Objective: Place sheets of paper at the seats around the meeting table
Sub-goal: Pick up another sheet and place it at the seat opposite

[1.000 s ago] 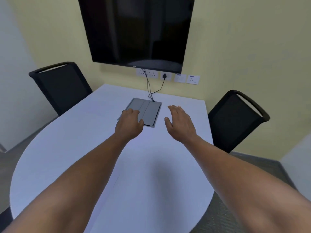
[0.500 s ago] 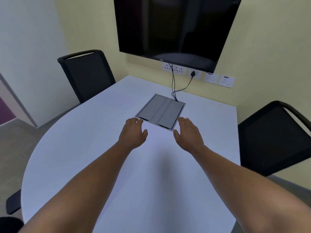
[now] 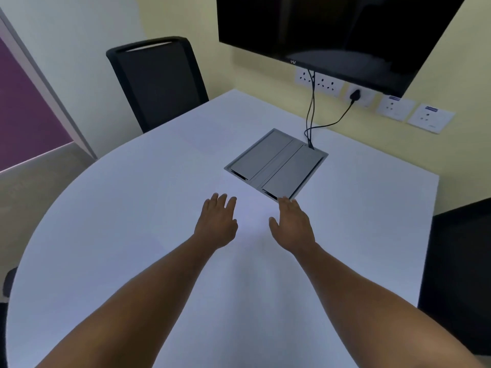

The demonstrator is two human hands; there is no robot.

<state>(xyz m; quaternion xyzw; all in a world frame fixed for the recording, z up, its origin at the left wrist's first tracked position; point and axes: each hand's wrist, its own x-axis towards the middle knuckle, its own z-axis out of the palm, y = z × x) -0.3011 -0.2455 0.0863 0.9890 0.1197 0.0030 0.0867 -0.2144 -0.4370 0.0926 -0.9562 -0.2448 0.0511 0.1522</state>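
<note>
**Item: paper, loose sheets.** No sheet can be made out with certainty. White paper on this white table (image 3: 119,221) would barely show. A faintly paler patch lies on the near side of the grey cable hatch (image 3: 276,162), between the hands, but whether it is a sheet or glare cannot be told.

**Handling (judged).** Very light, limp and easily creased. It slides freely on a smooth top and is hard to lift when lying flat. Best taken at an edge or corner: drag it to the table rim or curl up a corner, then pinch it between thumb and fingers. A stack may fan out or shed sheets.

**Left hand (image 3: 216,224).** Palm down, fingers spread and holding nothing. It is just on the near side of the hatch, toward the hatch's left corner. Whether it touches the table cannot be told.

**Right hand (image 3: 292,227).** Palm down, fingers together and extended, thumb out, holding nothing. Its fingertips reach the near corner of the hatch.

**Seats.** One black chair (image 3: 156,83) stands beyond and left of the hatch. A second chair (image 3: 457,274) is at the table's edge to the hatch's right. No paper is visible at either place.

**Status (judged).** Nothing is in hand, so a sheet must first be found and picked up.
</note>
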